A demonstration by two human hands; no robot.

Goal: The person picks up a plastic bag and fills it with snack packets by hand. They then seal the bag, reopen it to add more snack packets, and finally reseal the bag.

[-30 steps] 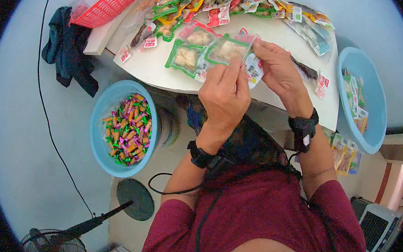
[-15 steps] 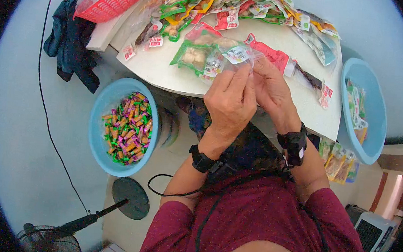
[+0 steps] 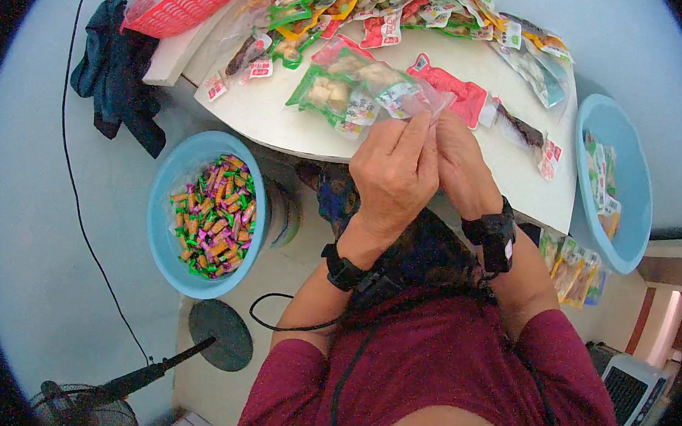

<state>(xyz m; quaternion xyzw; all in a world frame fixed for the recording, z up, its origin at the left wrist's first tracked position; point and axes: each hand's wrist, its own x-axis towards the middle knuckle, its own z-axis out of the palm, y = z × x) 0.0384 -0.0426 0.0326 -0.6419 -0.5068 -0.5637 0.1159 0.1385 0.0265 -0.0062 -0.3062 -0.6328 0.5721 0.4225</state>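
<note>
A clear plastic bag [image 3: 394,99] lies along the front of the white table, with green-edged snack packets [image 3: 324,93] of pale food showing inside. My left hand [image 3: 393,173] pinches the bag's near edge between thumb and fingers. Right beside it, my right hand [image 3: 467,168] has its fingers closed on the same edge, thumbs close together. Both wrists wear black straps. Just beyond my fingers is a red packet [image 3: 456,94], and to its right a dark, narrow snack packet [image 3: 521,129] with a red and white label.
Many colourful snack packets [image 3: 421,3] are heaped at the table's [image 3: 284,124] far side. A blue basin [image 3: 157,227] of small wrapped snacks stands at left, another blue basin [image 3: 641,168] with packets at right. A red basket [image 3: 193,1] and a fan [image 3: 85,409] are on the left.
My right hand has turned and drawn in against my left hand, its fingers closing further on the bag's edge. The bag has stayed nearly in place.
</note>
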